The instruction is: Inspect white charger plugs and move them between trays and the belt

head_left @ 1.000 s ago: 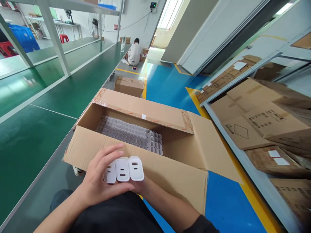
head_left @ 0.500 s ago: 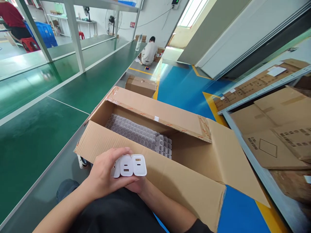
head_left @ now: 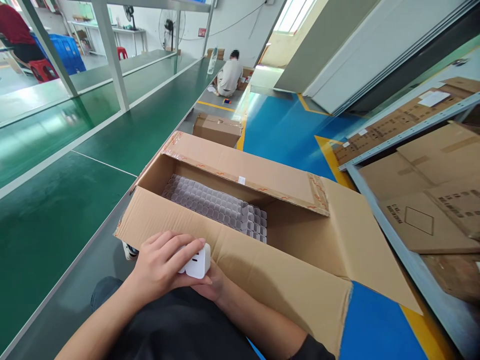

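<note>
White USB chargers (head_left: 199,262) are bunched between my two hands above the near flap of a long cardboard box. My left hand (head_left: 165,260) is closed over them, with its fingers across the top and its thumb underneath. Close against their right side is my right hand (head_left: 214,284), curled under them, its fingers mostly hidden. One charger's end face shows port slots; the others are largely covered. Inside the open cardboard box (head_left: 300,235), rows of clear plastic, cell-like pieces (head_left: 210,202) fill the left and middle part.
A green-topped workbench (head_left: 71,210) with metal posts runs along my left. Cartons (head_left: 416,210) are stacked on a rack at the right. Beyond the open box, a closed carton (head_left: 216,129) sits on the floor, and a person (head_left: 229,77) crouches farther back.
My left hand has shifted its fingers over the chargers, covering more of them. The chargers have turned, so fewer end faces show. My right hand shows more beside them.
</note>
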`<state>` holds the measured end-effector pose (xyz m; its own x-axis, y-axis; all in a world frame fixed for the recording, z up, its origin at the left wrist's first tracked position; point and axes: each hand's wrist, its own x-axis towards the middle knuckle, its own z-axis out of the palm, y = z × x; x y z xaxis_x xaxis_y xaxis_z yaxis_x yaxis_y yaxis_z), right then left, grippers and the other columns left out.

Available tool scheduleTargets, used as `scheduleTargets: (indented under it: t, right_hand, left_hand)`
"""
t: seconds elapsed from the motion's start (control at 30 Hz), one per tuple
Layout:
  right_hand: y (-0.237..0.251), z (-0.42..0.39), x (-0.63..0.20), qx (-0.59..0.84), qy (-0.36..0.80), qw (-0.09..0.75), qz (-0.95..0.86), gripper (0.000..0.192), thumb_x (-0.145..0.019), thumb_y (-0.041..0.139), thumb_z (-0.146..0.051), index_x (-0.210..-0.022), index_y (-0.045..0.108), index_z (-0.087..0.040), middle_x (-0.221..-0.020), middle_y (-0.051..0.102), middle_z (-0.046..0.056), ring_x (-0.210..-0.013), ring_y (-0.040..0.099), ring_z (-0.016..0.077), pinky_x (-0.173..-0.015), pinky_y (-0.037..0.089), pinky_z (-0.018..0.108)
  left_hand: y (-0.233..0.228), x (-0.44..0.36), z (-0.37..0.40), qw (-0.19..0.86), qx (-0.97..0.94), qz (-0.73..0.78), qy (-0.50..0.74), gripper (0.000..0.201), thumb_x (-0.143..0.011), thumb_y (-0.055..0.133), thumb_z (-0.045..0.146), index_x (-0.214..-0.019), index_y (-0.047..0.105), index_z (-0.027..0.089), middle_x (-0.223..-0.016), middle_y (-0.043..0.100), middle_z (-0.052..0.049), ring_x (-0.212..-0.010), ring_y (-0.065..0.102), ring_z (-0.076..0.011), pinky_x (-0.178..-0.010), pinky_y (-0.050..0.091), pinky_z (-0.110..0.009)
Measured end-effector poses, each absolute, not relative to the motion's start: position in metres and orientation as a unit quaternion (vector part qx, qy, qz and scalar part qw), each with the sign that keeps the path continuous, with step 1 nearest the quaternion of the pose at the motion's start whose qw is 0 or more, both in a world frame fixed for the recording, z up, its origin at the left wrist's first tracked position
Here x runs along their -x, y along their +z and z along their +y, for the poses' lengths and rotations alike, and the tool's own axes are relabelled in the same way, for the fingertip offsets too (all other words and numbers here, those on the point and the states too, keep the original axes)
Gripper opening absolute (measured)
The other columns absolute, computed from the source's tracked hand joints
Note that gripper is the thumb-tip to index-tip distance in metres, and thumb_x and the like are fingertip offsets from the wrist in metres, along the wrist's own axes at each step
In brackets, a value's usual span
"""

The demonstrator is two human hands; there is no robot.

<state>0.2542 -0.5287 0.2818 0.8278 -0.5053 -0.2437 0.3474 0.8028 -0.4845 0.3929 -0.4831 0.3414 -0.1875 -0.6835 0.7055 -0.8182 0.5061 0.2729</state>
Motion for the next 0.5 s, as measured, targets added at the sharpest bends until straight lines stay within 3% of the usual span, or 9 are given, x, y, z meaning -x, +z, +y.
scheduleTargets:
  t: [0.13, 0.27, 0.4, 0.5]
  right_hand:
    - [0.289, -0.533, -0.251, 0.189, -0.197, 0.948, 0.165, 0.037, -0.062, 0.091, -0.044, -0.082, 0.072, -0.019, -0.078, 0.066, 0.000, -0.073, 0.060, 0.0127, -0.057, 0.047, 0.019]
    - [0.284, -0.533, -0.250, 0.170, -0.194, 0.950, 0.176, 0.043, -0.058, 0.092, -0.047, -0.084, 0.072, -0.019, -0.085, 0.070, 0.001, -0.082, 0.063, 0.0134, -0.074, 0.051, 0.020]
    - [0.281, -0.533, -0.252, 0.188, -0.181, 0.956, 0.135, 0.053, -0.056, 0.088, -0.057, -0.094, 0.074, -0.024, -0.095, 0.071, 0.002, -0.092, 0.065, 0.0193, -0.076, 0.054, 0.026]
    - [0.289, -0.537, -0.254, 0.227, -0.157, 0.951, 0.138, 0.054, -0.062, 0.080, -0.066, -0.095, 0.073, -0.024, -0.093, 0.070, 0.006, -0.102, 0.064, 0.0255, -0.084, 0.055, 0.034]
  left_hand:
    - [0.339, -0.395, -0.489, 0.423, -0.481, -0.765, 0.071, 0.054, -0.091, 0.059, 0.059, -0.126, 0.055, 0.017, -0.095, 0.075, -0.009, -0.078, 0.070, -0.0187, -0.070, 0.052, -0.028]
    - [0.345, -0.392, -0.489, 0.447, -0.475, -0.757, 0.034, 0.060, -0.086, 0.067, 0.058, -0.128, 0.053, 0.017, -0.098, 0.074, -0.010, -0.082, 0.071, -0.0201, -0.071, 0.054, -0.029]
    - [0.356, -0.395, -0.484, 0.483, -0.479, -0.732, -0.028, 0.077, -0.080, 0.074, 0.055, -0.141, 0.043, 0.020, -0.119, 0.068, -0.016, -0.108, 0.068, -0.0262, -0.089, 0.057, -0.036]
    - [0.359, -0.397, -0.481, 0.487, -0.479, -0.725, -0.094, 0.078, -0.080, 0.076, 0.054, -0.142, 0.041, 0.022, -0.115, 0.069, -0.014, -0.103, 0.069, -0.0242, -0.085, 0.058, -0.033]
